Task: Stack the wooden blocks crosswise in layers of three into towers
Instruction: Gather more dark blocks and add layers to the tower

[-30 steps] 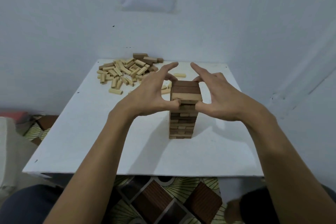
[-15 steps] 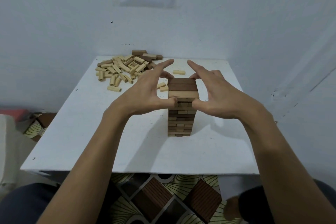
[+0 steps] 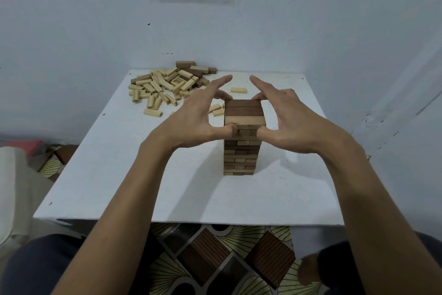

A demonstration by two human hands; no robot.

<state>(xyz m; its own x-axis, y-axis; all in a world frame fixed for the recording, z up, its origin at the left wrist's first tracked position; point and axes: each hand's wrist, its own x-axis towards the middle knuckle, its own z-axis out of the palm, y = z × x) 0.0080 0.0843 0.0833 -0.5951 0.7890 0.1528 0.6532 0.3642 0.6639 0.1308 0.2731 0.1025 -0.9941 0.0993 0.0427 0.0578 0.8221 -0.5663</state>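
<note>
Item: one tower (image 3: pixel 242 141) of wooden blocks, crosswise layers of three, standing upright right of centre on a white table (image 3: pixel 114 175). Top layer (image 3: pixel 244 112): two dark blocks behind, one pale block nearest the viewer, lying left to right. Left hand (image 3: pixel 191 120): fingers spread and fanned, thumb pressed against the tower's left face just under the top layer, fingertips touching the far left corner. Right hand (image 3: pixel 291 122): mirrored, thumb pressed to the right face at the same level, fingers at the far right corner. Neither hand holds a loose block; both bracket the upper layers, apparently squaring them. Stock: loose pile of blocks (image 3: pixel 165 86) at the far left of the table, well apart from the tower; a single pale block (image 3: pixel 238 90) beyond the tower; two strays (image 3: pixel 216 110) just left of it. Hazards, as judged: uneven thumb pressure would slide the upper layers sideways off the layers below; a squeeze released on one side first could tip the whole column, which is tall for its footprint; a trailing finger on withdrawal could drag the top blocks out of line. Further towers not yet begun.
</note>
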